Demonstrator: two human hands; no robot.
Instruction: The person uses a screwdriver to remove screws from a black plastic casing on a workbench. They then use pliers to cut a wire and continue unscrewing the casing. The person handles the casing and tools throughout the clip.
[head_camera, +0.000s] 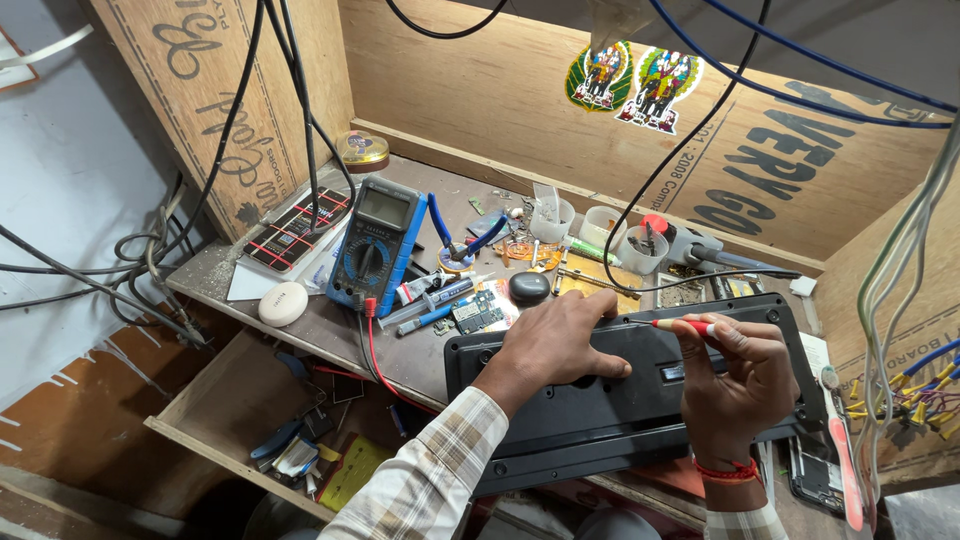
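Black plastic casing (600, 400) overhangs the worktop (330, 335); left hand (555, 345) presses flat, right hand (735, 385) pinches a red-tipped screwdriver (685, 325) that may slip.

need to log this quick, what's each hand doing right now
Left hand: open, pressed flat on the black device.
Right hand: closed on a red-handled screwdriver, held over the device.
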